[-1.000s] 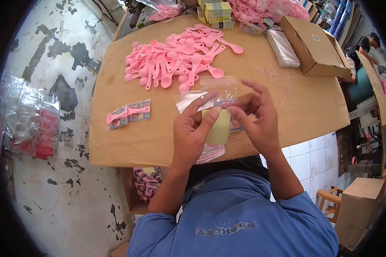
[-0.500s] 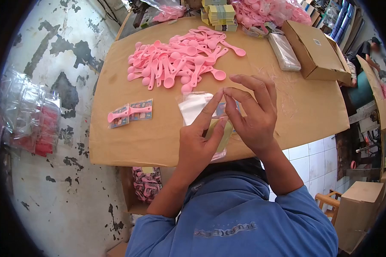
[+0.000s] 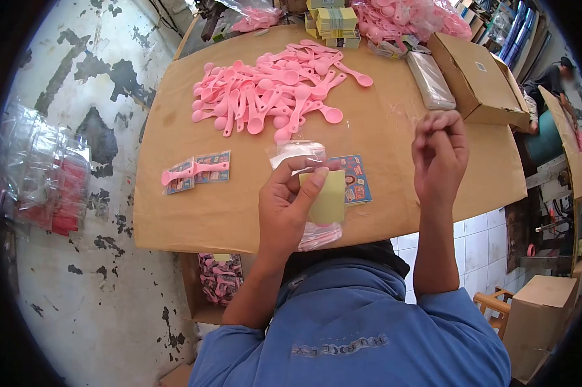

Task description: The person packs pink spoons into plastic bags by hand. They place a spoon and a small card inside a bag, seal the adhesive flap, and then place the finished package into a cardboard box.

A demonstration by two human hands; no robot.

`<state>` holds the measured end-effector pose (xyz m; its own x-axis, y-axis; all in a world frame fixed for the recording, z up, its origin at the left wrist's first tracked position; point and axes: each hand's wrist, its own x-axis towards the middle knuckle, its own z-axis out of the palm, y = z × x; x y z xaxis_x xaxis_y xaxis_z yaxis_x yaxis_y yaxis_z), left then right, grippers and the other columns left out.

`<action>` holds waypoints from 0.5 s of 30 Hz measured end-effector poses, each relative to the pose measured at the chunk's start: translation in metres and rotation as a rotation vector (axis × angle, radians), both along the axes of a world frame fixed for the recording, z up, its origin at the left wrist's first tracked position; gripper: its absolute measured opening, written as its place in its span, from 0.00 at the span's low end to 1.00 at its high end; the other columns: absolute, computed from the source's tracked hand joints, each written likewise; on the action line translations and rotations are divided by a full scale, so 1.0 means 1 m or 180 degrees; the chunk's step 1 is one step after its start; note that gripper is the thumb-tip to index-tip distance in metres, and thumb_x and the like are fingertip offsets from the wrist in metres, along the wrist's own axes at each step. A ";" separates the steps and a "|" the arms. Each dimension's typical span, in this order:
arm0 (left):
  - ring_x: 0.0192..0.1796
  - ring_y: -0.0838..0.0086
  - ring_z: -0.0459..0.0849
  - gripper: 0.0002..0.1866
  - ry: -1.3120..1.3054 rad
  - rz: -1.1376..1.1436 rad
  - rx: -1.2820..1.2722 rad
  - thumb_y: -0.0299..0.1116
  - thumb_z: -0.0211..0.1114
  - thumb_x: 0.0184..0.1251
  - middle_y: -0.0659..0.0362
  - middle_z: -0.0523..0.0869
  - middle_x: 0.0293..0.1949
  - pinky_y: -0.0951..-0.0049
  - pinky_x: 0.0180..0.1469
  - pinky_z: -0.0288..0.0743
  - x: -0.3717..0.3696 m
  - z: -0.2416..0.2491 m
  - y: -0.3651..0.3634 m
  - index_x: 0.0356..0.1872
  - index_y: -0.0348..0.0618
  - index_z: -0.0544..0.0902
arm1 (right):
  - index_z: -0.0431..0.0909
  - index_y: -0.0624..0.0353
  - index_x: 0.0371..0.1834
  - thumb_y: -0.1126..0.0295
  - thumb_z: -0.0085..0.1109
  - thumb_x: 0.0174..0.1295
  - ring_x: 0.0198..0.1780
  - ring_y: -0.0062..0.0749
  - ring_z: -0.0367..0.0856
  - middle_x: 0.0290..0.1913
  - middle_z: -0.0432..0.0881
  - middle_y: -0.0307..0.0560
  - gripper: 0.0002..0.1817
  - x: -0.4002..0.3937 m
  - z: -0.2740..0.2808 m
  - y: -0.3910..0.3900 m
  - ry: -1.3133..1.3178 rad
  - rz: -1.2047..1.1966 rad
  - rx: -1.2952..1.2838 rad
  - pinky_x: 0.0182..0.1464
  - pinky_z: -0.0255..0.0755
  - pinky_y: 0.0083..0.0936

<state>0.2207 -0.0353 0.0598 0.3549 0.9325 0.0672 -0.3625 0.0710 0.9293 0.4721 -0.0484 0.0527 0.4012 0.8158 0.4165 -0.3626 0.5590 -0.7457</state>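
Our left hand [image 3: 284, 203] has a yellow-green card [image 3: 328, 197] clamped between thumb and fingers, right over the near part of the desk [image 3: 381, 222]. Our right hand [image 3: 441, 138] is up off to the right, well apart from the left, fingertips bunched together; can't tell if we've got anything pinched in there. Just past the card we've got some clear bags [image 3: 297, 151], and on its right, partly behind it, the blue printed cards [image 3: 358, 184]. Some pink packets [image 3: 321, 237] sit below it, near the desk's edge. Over on the left, a pink double-ended spoon [image 3: 194, 171] lies across a couple of printed cards [image 3: 213, 160]. Big messy heap of pink spoons [image 3: 259, 93] on the far side, with yellow bundles [image 3: 337, 24] behind it and a cardboard box [image 3: 475, 80] to the right, next to a plastic-wrapped stack [image 3: 431, 80].
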 end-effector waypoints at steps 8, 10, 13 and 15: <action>0.58 0.72 0.89 0.13 0.0019 0.0084 0.0382 0.26 0.66 0.78 0.47 0.88 0.59 0.70 0.60 0.83 0.001 -0.018 0.014 0.58 0.32 0.83 | 0.83 0.63 0.53 0.73 0.63 0.76 0.39 0.12 0.79 0.43 0.84 0.36 0.08 -0.062 -0.003 -0.010 -0.1345 0.0837 -0.1054 0.41 0.75 0.15; 0.59 0.74 0.87 0.14 0.0014 0.0011 0.0356 0.24 0.67 0.78 0.50 0.89 0.57 0.74 0.62 0.81 -0.001 -0.015 0.015 0.60 0.31 0.83 | 0.83 0.64 0.53 0.72 0.65 0.76 0.41 0.13 0.81 0.43 0.85 0.36 0.09 -0.062 -0.003 -0.006 -0.1260 0.0903 -0.1127 0.43 0.76 0.16; 0.57 0.75 0.88 0.14 0.0087 0.0003 0.0078 0.24 0.68 0.77 0.50 0.90 0.54 0.75 0.60 0.82 -0.007 -0.009 0.016 0.59 0.30 0.84 | 0.84 0.64 0.52 0.71 0.66 0.75 0.43 0.14 0.83 0.44 0.87 0.37 0.09 -0.058 -0.002 -0.003 -0.1129 0.0950 -0.1187 0.46 0.77 0.17; 0.54 0.75 0.89 0.13 0.0122 0.0052 0.0175 0.24 0.69 0.77 0.51 0.92 0.52 0.75 0.58 0.83 -0.010 -0.011 0.018 0.58 0.30 0.85 | 0.84 0.64 0.51 0.72 0.66 0.75 0.44 0.15 0.84 0.45 0.88 0.38 0.08 -0.055 -0.003 -0.001 -0.1018 0.1022 -0.1151 0.47 0.77 0.17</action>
